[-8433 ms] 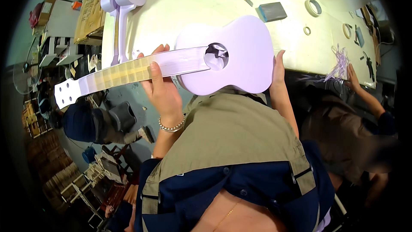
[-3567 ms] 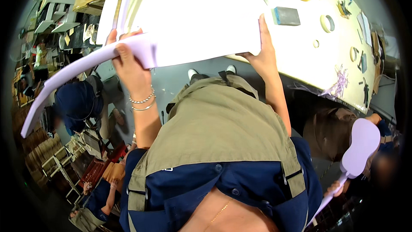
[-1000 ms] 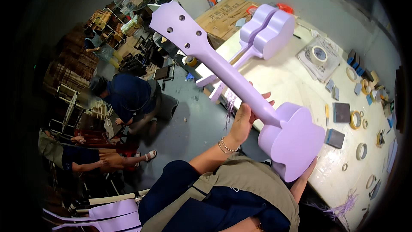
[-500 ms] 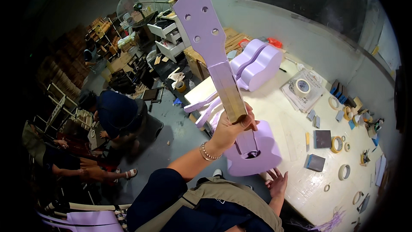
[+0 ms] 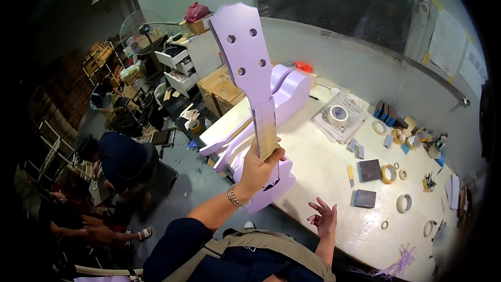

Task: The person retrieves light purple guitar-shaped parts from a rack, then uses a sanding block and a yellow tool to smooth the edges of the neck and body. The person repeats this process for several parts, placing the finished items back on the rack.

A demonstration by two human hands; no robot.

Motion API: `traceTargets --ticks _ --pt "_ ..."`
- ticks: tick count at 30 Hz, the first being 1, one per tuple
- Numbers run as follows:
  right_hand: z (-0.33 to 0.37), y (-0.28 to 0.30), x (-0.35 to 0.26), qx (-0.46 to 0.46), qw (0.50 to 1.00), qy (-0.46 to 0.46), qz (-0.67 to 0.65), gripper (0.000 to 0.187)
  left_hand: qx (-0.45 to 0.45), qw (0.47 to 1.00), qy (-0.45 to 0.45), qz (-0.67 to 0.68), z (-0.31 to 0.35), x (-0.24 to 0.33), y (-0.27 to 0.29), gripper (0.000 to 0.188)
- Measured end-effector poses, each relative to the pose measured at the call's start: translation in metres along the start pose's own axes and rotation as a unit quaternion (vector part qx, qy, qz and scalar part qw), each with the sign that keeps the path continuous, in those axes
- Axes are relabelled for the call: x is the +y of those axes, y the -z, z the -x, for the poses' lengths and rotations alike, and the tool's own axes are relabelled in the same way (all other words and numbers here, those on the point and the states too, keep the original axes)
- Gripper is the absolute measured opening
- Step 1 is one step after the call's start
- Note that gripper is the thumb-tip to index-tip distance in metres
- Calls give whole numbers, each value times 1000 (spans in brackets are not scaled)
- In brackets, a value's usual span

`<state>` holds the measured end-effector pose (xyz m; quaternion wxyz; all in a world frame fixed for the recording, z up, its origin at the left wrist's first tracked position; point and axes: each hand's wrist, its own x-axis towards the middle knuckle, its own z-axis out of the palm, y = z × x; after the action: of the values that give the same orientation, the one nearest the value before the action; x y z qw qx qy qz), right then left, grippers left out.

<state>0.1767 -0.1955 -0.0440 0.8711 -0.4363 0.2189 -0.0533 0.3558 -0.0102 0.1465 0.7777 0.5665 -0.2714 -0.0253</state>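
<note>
My left hand (image 5: 257,173) is wrapped round the neck of a lilac ukulele (image 5: 241,47) and holds it up, headstock uppermost. The headstock has several round peg holes with no pegs in them. A bare wood strip runs down the front of the neck, and the body with its sound hole hangs partly hidden behind my hand. My right hand (image 5: 324,216) is apart from the ukulele, its fingers spread over the table's near edge, with nothing in it. Beyond the held ukulele, more lilac ukuleles (image 5: 292,94) lie on the pale table (image 5: 313,164).
On the table are a tape roll (image 5: 338,115) on newspaper, grey sanding blocks (image 5: 369,171), a yellow-handled cutter (image 5: 350,175), more tape rolls (image 5: 404,203) and lilac strips (image 5: 399,263). A cardboard box (image 5: 219,89) stands beyond its far left corner. Co-workers (image 5: 122,159) sit to the left.
The ukulele has turned in my left hand's grip, so its body shows more edge-on. My right hand has come away from below the body, fingers spreading. The whole view has shifted right.
</note>
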Motion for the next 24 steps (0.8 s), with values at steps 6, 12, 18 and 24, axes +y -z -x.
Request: traceTargets --ticks 6,12,18,24 --pt "2 -38 -43 9 979 163 122 52 5 1000 -18 -19 -7 -6 -15 24" --pt "2 -97 -100 -17 840 391 376 40 -28 999 -14 -34 -13 -8 -30 30" --pt "1 -114 -111 -25 837 391 381 42 -44 999 -17 -22 -13 -5 -47 31" --pt "0 -114 -108 -26 840 382 385 43 -52 998 -8 -24 -15 -3 -56 26"
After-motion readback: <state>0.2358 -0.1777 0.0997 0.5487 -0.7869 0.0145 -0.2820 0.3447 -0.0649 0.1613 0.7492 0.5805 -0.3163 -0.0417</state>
